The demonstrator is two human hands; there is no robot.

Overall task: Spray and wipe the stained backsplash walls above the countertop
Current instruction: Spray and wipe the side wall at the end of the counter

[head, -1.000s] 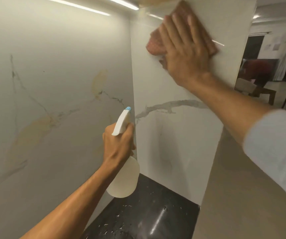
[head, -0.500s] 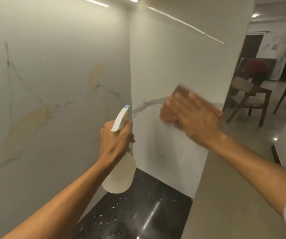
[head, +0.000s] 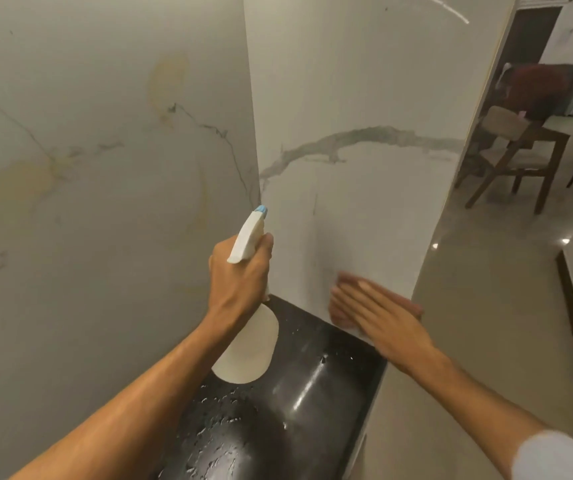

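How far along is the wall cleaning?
Roughly halfway, I'd judge. The right wall panel shows no yellow stains, only grey veining. The right hand presses a cloth low on it; the left hand grips the spray bottle. The left wall has yellowish stains not yet wiped.

Single head-worn wide-angle view, facing forward and down; close to the backsplash corner [head: 251, 133], above the countertop [head: 330, 427]

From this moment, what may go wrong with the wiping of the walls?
The yellow stains on the left wall look unwiped; they may be forgotten while the right hand presses the cloth low on the side wall. The countertop is wet with droplets, so the spray bottle in the left hand might slide if set there.
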